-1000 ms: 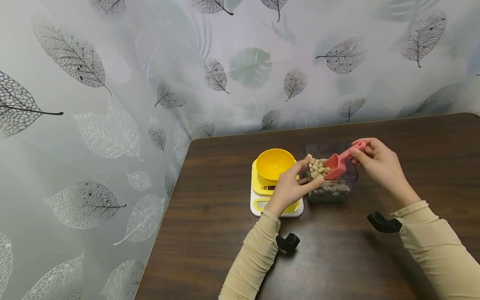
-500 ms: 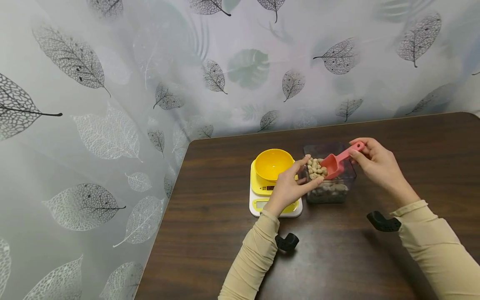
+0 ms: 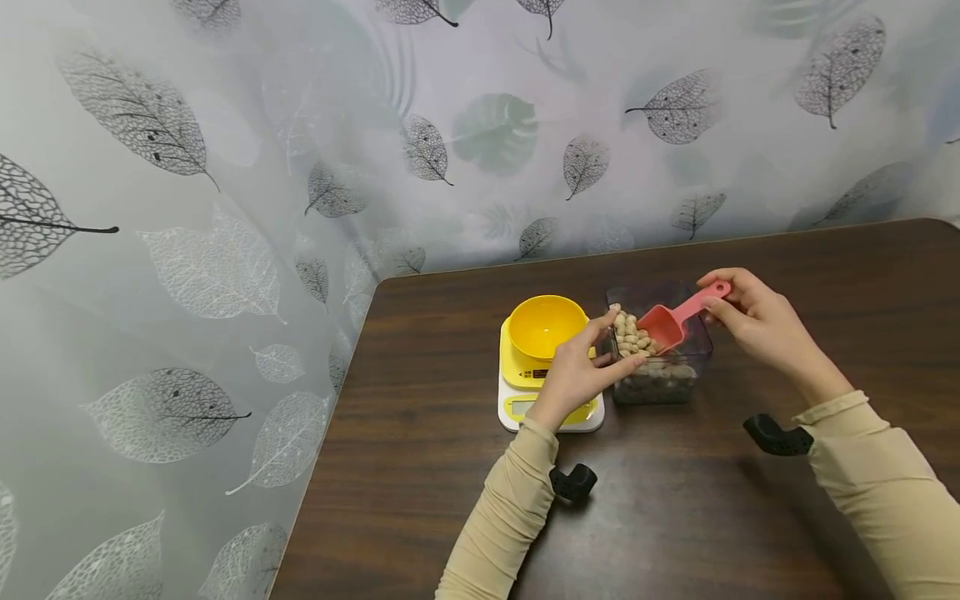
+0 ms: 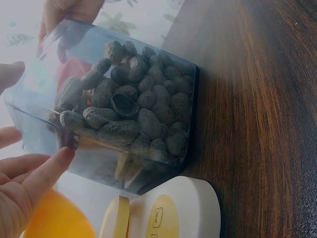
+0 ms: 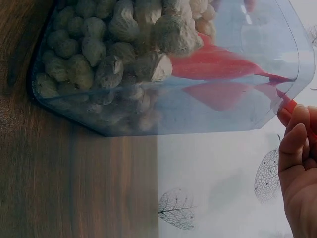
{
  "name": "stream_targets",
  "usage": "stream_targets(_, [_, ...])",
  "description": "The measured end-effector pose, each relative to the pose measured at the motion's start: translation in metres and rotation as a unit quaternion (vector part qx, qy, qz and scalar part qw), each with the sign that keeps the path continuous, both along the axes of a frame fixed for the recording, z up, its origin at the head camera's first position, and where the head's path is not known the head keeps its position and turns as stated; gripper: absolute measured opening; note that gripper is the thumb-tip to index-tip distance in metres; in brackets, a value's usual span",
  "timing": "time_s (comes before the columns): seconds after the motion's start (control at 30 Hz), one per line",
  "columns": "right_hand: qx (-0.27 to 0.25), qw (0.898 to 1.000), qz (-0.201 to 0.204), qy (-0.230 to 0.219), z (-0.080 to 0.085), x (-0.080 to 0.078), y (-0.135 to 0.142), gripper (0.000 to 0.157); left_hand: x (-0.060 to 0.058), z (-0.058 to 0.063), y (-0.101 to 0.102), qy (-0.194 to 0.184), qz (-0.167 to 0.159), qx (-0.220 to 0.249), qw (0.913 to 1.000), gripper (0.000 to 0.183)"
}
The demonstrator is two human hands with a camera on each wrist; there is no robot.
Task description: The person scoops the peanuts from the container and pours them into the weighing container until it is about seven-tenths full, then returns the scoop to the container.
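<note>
A clear plastic container (image 3: 656, 387) with peanuts (image 3: 628, 333) in it stands on the table. My left hand (image 3: 577, 371) grips its left side, thumb at the front and fingers spread toward the back; in the left wrist view a fingertip (image 4: 63, 154) touches the wall. In my right hand (image 3: 757, 321), the thumb and fingers pinch the handle of a pink scoop (image 3: 662, 327). The scoop slants down into the container, its bowl against the peanuts. Through the wall in the right wrist view, the scoop (image 5: 218, 62) shows beside the heaped peanuts (image 5: 114, 44).
Just left of the container is a yellow and white kitchen scale (image 3: 517, 379), partly behind my left hand. A yellow bowl (image 3: 546, 325) sits on it. The brown table (image 3: 420, 467) meets leaf-patterned sheeting (image 3: 502, 133) at the back and left.
The right wrist has shifted slightly up and to the right, and the scoop's bowl has turned a little among the peanuts. The left hand keeps its place on the container.
</note>
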State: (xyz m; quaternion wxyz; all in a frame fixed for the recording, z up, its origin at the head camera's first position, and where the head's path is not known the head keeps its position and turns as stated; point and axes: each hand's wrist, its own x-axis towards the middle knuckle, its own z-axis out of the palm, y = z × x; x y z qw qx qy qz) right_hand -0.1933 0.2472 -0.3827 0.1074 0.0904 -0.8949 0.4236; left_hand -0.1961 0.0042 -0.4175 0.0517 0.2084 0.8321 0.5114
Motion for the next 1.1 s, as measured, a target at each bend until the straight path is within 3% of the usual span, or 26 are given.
stream_targets(0.27, [-0.035, 0.998, -0.042, 0.008, -0.0079, -0.0053, -0.0094, 0.032, 0.0002, 0.0032, -0.0015, -0.001, 0.004, 0.015, 0.9999, 0.071])
stream_targets(0.53, [-0.036, 0.997, -0.061, 0.004, -0.0075, -0.0041, -0.0077, 0.037, -0.0002, 0.0003, 0.0004, -0.004, -0.003, 0.027, 0.9996, 0.072])
stream_targets(0.87, [-0.019, 1.000, -0.014, 0.009, -0.0059, 0.0021, -0.0084, 0.034, -0.0010, 0.0036, -0.0019, -0.007, -0.005, 0.017, 0.9998, 0.071])
stream_targets(1.1, [-0.015, 1.000, -0.008, -0.002, -0.0069, 0.0039, -0.0052, 0.034, 0.0011, -0.0002, -0.0011, -0.003, -0.003, 0.015, 0.9999, 0.073])
